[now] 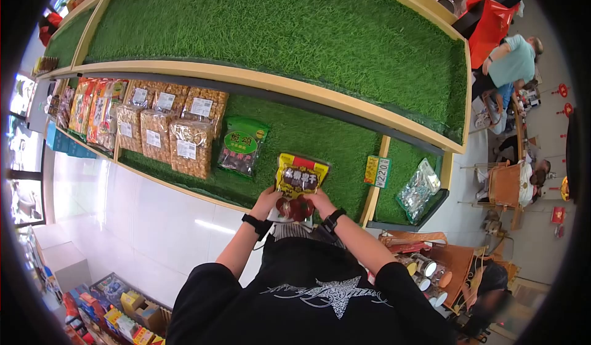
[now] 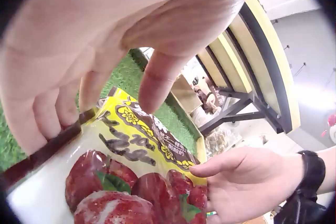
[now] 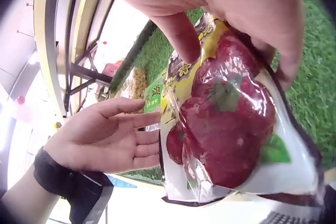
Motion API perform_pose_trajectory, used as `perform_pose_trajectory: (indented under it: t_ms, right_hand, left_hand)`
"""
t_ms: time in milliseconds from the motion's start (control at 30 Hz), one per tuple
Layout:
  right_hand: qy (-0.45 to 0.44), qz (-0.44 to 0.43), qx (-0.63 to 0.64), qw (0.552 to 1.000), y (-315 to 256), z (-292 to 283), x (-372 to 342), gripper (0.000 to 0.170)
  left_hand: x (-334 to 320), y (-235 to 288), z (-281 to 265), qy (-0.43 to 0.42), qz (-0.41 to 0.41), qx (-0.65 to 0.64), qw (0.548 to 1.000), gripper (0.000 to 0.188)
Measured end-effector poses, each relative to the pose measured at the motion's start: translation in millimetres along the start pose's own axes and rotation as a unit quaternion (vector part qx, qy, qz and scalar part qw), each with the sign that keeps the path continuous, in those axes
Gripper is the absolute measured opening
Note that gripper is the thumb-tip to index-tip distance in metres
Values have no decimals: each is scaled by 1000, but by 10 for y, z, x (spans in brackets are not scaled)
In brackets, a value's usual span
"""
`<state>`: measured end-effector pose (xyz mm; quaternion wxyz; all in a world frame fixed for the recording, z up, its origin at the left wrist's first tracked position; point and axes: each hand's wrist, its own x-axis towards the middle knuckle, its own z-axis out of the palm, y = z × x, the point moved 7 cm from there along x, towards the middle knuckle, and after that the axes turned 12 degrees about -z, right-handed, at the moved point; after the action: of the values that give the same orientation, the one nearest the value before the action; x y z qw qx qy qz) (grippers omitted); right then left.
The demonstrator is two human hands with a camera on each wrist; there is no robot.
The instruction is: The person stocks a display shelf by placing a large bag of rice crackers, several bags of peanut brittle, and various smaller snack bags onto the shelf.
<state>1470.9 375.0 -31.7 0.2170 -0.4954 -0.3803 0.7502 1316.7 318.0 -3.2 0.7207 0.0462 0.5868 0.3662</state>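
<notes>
Both hands hold a glossy snack bag with a yellow-and-red top and dark red fruit printed on its lower front. My left hand grips one side edge, thumb over the front in the left wrist view. On the opposite edge is my right hand; in the right wrist view its thumb lies on the front and its fingers go round behind. The bag is upright, close above the green turf shelf. Beyond it lies a green-topped snack bag.
Several clear packs of brown snacks are stacked to the left, beside colourful packets. A price sign stands at the wooden divider. Right of it lies a silvery bag. A raised wooden ledge runs behind.
</notes>
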Motion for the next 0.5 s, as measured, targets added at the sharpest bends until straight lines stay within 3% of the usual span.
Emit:
perform_pose_trajectory:
  t_ms: [100,167,233,300,333,367,400,500]
  right_hand:
    - [-8,17,-30,999,-239,85,211,37]
    - [14,-41,-8,999,-430,161,356,38]
    - [48,-92,-66,992,-701,243,413,46]
    - [70,-69,-53,994,-845,318,381,66]
    - [71,-69,-50,994,-810,312,397,66]
    - [81,-27,-151,985,-723,253,422,72]
    - [92,15,-250,964,-649,171,445,79]
    - [62,0,-245,967,-361,-9,399,81]
  left_hand:
    - [389,107,-213,5,57,24,998,36]
    - [532,276,-285,-5,69,21,997,41]
    - [471,555,-319,82,72,42,993,50]
    - [591,730,-399,125,207,97,965,58]
    - [627,678,-422,125,207,100,965,58]
    - [613,660,-432,203,225,247,920,62]
    - [576,663,-397,275,238,387,847,65]
    - [609,392,-275,241,210,487,813,69]
